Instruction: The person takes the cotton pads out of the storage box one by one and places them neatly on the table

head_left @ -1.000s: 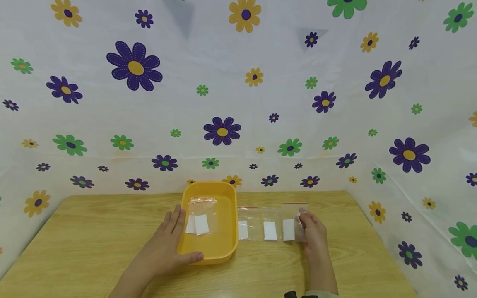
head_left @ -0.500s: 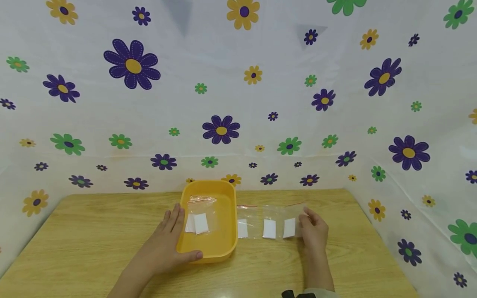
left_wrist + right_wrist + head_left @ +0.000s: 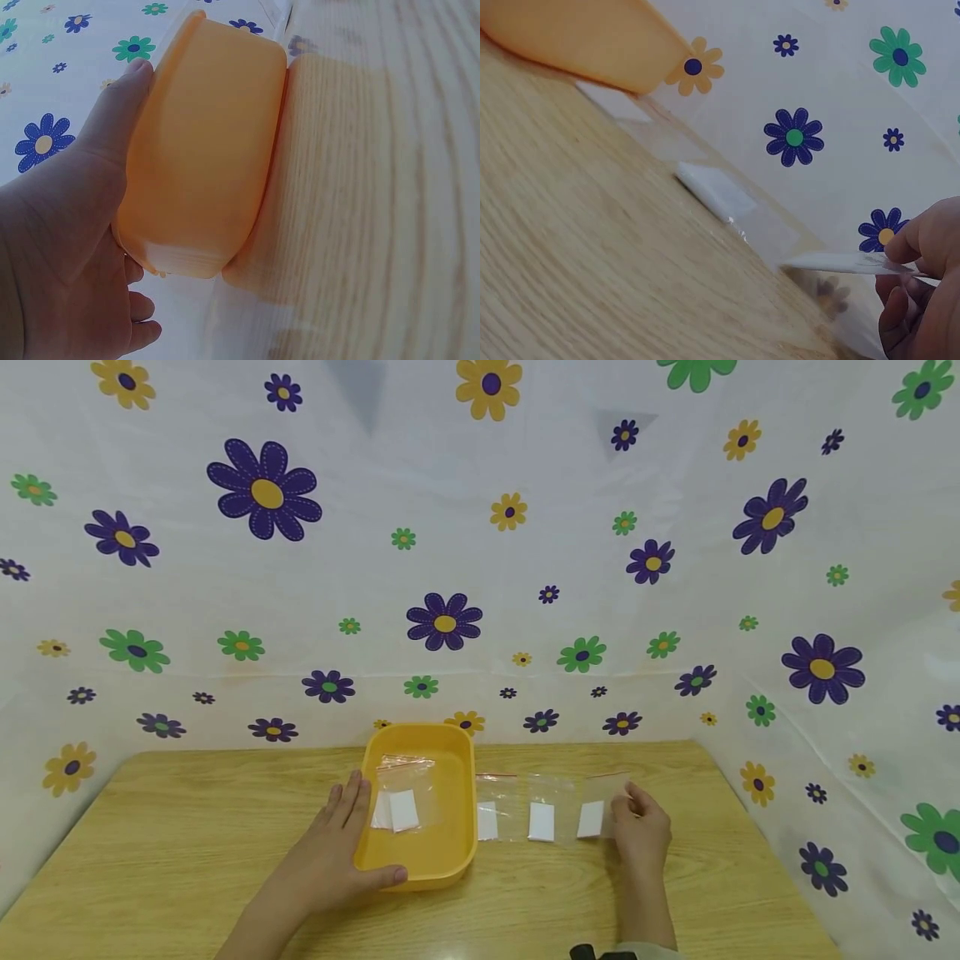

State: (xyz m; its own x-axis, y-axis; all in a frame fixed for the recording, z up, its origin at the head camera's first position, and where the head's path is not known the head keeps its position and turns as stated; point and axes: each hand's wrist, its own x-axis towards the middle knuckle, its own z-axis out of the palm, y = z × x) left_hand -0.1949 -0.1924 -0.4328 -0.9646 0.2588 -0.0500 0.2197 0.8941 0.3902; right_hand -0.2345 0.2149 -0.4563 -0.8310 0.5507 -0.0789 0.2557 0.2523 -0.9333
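A yellow tray (image 3: 438, 852) holds overlapping clear zip bags with white pieces (image 3: 403, 811) at its left side. My left hand (image 3: 322, 860) lies along the tray's left wall, fingers nearly straight, thumb at the near rim; the left wrist view shows the hand (image 3: 82, 202) against the tray's outside (image 3: 210, 135). My right hand (image 3: 643, 835) pinches the right edge of a clear bag with a white piece (image 3: 590, 819). In the right wrist view this bag (image 3: 840, 262) is tilted up, held between thumb and fingers of the hand (image 3: 930, 285).
Between the tray and the held bag, two more clear bags lie on the wooden table (image 3: 225, 827), one with a white piece (image 3: 542, 822) in the middle, the other (image 3: 487, 821) beside the tray's right wall. A flowered cloth (image 3: 375, 577) stands behind and at the sides.
My right hand has moved a little to the right with the pinched bag, which now sits farther from the middle bag and tilts. My left hand and the tray have stayed about the same.
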